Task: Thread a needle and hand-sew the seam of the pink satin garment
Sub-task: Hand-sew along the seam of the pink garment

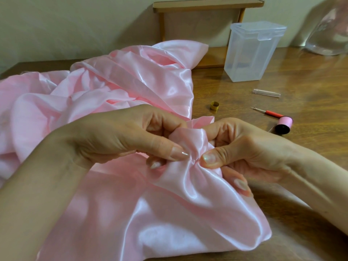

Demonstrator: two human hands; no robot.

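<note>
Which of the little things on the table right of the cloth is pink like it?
The thread spool, lying on its side with a black end. The ring is gold, the tube clear, and the pointed tool has a red handle.

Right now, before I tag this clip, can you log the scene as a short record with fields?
left hand: pinches a gathered fold of the pink satin garment, thumb on top
right hand: pinches the same fold, its thumb tip close to the left thumb
needle: cannot be made out
table: wooden, garment spread over its left part
loose tools: gold thimble, clear tube, red-handled seam ripper, pink thread spool, all right of the garment
container: clear plastic box, lid on, behind the tools
</note>
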